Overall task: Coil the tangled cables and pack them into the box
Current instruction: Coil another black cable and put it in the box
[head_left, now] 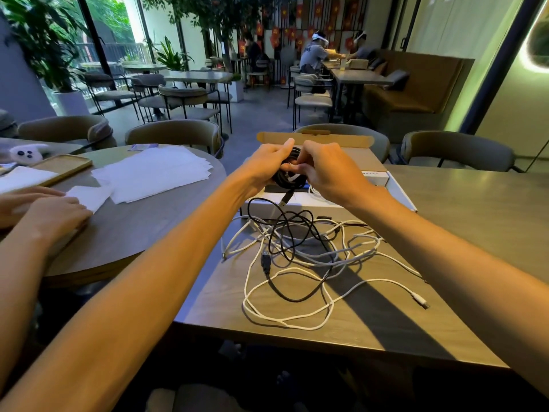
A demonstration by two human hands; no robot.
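A coiled black cable point(292, 171) is held in the air over the open box point(401, 195), between both hands. The left hand point(267, 165) has its fingers curled round the left side of the coil with the thumb raised along the top. The right hand point(330, 171) pinches the coil's right side with bent fingertips. A short end with a USB plug point(285, 199) hangs from the coil down to the box's front wall. The box is white with a brown cardboard lid point(315, 140) standing open at the back, and it sits by the far left corner of the rectangular table point(463, 233). Just in front of it, along the table's left edge, lies a tangle of white cables point(297, 320) with a loose black cable point(297, 299) looped through them. Some strands run up against the box's front. A white connector point(420, 301) lies out to the right of the tangle. On the round table point(133, 230) to the left lie white paper sheets point(154, 173) and a wooden tray point(62, 168), and another person's hands point(44, 209) rest near its edge.
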